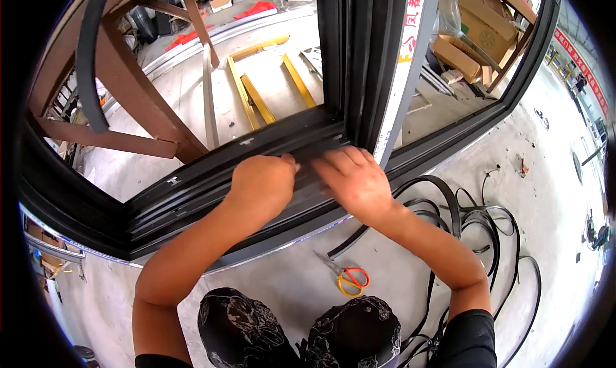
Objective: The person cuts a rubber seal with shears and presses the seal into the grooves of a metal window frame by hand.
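Observation:
A large black window frame stands in front of me, with grooves along its bottom rail. My left hand is closed over that rail, thumb and fingertips pinched together; anything between them is too small or hidden to make out. Close to its right, my right hand is at the rail near the foot of the upright bar. Its fingers are smeared by motion, so I cannot tell whether they hold anything. Long black rubber strips lie in loose loops on the floor, partly behind my right forearm.
Scissors with red and yellow handles lie on the floor before my knees. A black strip hangs at the upper left. Beyond the frame are brown metal beams, a yellow metal frame and cardboard boxes.

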Available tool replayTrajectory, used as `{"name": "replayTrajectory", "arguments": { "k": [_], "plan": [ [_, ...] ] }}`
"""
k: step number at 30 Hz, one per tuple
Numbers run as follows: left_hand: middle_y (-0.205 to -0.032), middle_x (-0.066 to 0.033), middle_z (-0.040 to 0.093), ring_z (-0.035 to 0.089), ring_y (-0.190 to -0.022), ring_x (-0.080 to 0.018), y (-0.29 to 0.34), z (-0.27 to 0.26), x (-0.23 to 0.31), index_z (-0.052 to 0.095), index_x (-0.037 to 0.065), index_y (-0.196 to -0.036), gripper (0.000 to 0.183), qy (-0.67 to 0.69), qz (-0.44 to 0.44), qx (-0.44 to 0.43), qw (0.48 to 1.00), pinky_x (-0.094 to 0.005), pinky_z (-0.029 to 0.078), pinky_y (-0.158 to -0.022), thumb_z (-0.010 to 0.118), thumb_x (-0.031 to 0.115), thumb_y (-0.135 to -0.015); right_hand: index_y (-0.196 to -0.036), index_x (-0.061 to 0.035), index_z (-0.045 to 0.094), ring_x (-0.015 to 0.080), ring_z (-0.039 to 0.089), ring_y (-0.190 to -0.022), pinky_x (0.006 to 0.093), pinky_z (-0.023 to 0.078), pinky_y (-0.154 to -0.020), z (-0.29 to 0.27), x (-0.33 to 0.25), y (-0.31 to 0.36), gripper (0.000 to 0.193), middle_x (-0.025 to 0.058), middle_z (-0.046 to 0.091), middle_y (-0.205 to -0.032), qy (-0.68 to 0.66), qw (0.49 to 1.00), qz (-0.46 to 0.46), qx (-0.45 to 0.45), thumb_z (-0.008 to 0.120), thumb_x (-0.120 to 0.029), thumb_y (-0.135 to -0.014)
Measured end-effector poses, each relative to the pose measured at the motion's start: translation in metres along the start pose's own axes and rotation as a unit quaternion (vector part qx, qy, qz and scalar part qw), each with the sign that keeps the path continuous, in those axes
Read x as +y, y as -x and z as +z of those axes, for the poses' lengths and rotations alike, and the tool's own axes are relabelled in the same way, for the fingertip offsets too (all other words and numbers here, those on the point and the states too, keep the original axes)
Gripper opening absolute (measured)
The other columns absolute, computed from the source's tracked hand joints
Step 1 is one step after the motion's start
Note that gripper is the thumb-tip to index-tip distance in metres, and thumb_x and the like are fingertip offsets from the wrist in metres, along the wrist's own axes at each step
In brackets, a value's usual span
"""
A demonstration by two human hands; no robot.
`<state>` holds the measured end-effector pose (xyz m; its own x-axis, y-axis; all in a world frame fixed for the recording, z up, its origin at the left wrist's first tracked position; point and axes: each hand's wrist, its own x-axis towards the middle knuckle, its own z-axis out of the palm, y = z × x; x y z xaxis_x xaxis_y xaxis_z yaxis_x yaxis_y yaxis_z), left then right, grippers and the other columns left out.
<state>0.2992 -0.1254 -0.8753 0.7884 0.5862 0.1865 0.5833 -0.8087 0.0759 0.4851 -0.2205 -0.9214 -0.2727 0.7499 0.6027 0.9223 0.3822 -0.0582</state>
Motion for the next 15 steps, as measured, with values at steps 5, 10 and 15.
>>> {"name": "replayTrajectory", "arguments": {
  "k": [5, 10, 15],
  "plan": [
    [-0.068, -0.0181, 0.065, 0.066, -0.068, -0.039, -0.001, 0.006, -0.003, 0.062, 0.002, -0.082, 0.024, 0.004, 0.004, -0.008, 1.0, -0.0498, 0.051, -0.062, 0.056, 0.021, -0.095, -0.124, 0.0001, 0.058, 0.03, 0.049, -0.125, 0.0392, 0.042, -0.108, -0.004, -0.005, -0.005, 0.074, 0.0137, 0.055, -0.129, 0.026, 0.999, -0.015, -0.034, 0.081, -0.022, -0.057],
    [-0.066, -0.0174, 0.064, 0.066, -0.067, -0.0382, 0.002, 0.011, -0.007, 0.06, 0.002, -0.082, 0.021, -0.001, 0.016, -0.008, 1.0, -0.0484, 0.051, -0.061, 0.056, 0.019, -0.094, -0.12, 0.0001, 0.059, 0.0276, 0.054, -0.115, 0.0367, 0.044, -0.104, 0.009, -0.005, -0.021, 0.075, 0.0113, 0.058, -0.117, 0.025, 0.998, -0.032, -0.045, 0.084, -0.026, -0.054],
    [-0.065, -0.0172, 0.063, 0.065, -0.068, -0.0379, 0.005, 0.011, -0.008, 0.058, 0.003, -0.083, 0.021, 0.006, 0.003, -0.021, 1.0, -0.0472, 0.051, -0.059, 0.058, 0.021, -0.093, -0.107, -0.0029, 0.062, 0.0244, 0.056, -0.102, 0.0347, 0.049, -0.093, 0.007, -0.004, -0.034, 0.065, 0.0064, 0.059, -0.1, 0.014, 0.996, -0.041, -0.078, 0.084, -0.028, -0.051]
  ]
}}
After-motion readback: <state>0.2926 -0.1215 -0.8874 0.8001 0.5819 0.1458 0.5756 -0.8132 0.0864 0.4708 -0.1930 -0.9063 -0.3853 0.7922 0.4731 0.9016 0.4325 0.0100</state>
